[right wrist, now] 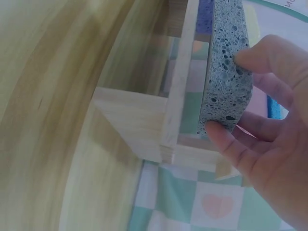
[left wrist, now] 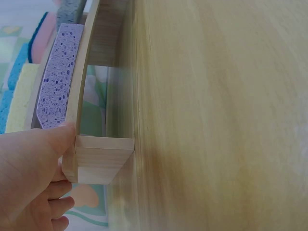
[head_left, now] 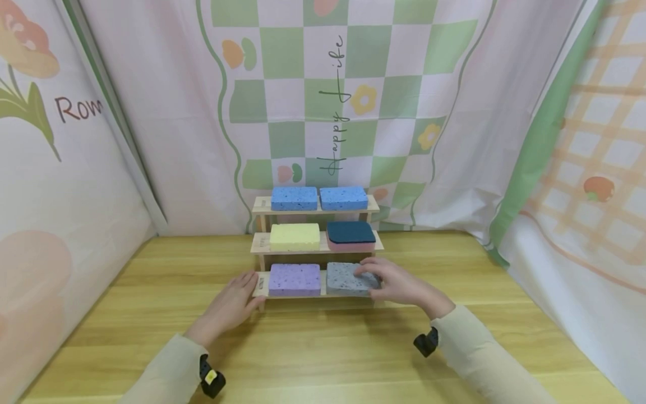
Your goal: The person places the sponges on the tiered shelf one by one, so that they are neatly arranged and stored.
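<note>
A three-tier wooden stand (head_left: 259, 245) holds sponges in pairs. On the lowest tier, a purple sponge (head_left: 295, 279) lies at left and a speckled grey sponge (head_left: 348, 279) at right. My right hand (head_left: 396, 282) grips the grey sponge by its right end, thumb and fingers on its faces in the right wrist view. Whether that sponge is wholly resting on the tier I cannot tell. With my left hand (head_left: 229, 306) I hold the lowest tier's left end, thumb on the front edge and fingers curled beyond it in the left wrist view.
On the middle tier are a yellow sponge (head_left: 295, 237) and a pink sponge with a dark scouring top (head_left: 351, 235). Two blue sponges, left (head_left: 294, 198) and right (head_left: 344, 198), lie on the top tier. Behind the wooden table (head_left: 323, 359) hangs a checked curtain (head_left: 282, 101).
</note>
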